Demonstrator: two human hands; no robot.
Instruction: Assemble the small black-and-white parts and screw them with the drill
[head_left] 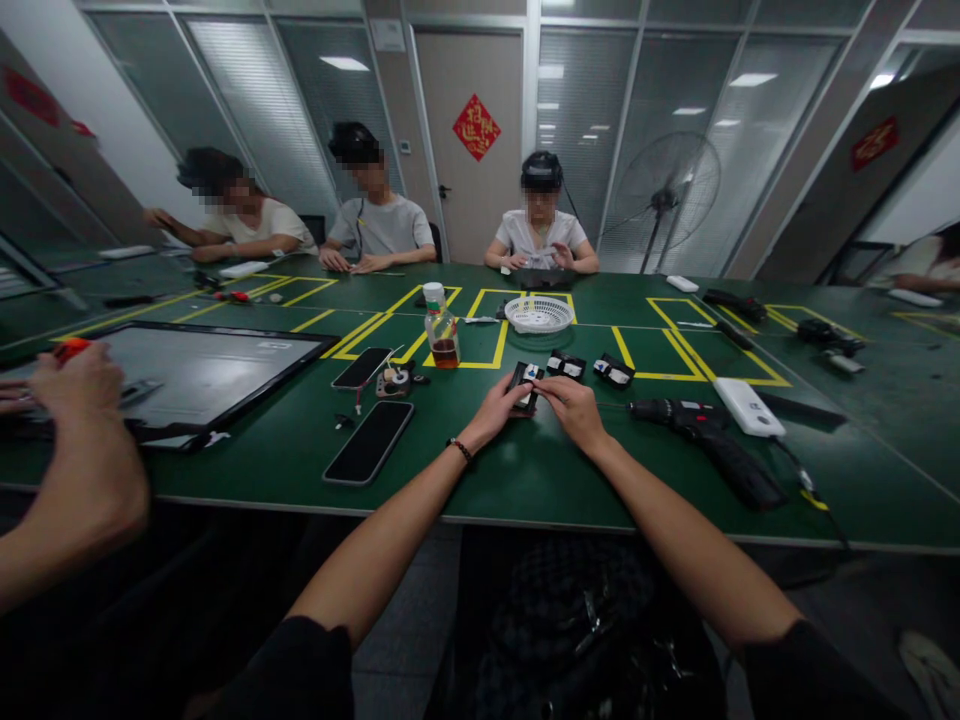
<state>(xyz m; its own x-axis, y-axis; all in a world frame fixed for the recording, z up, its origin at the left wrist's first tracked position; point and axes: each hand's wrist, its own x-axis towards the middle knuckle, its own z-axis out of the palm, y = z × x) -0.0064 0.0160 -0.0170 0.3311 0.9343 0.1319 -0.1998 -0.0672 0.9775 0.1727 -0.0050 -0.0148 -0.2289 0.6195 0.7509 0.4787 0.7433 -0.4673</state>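
Observation:
My left hand point(496, 410), with a dark beaded bracelet at the wrist, is closed around a small black rectangular part point(527, 378) that carries a white and blue patch. The fingertips of my right hand point(571, 405) are pinched at the right edge of the same part; whether they hold a smaller piece is hidden. Just beyond my hands lie a black part with white patches point(566, 364) and a similar black part point(614, 371). To the right of my right hand rests a black cordless drill point(697, 425), its long bit pointing toward me.
Left of my hands are a phone point(369, 442), a smaller phone point(362, 368) and a small wired component point(397, 379). A bottle point(442, 330) and a white basket point(538, 315) stand farther back. A white power bank point(748, 407) lies right. A neighbour's hand point(79, 385) works over a large panel point(225, 370).

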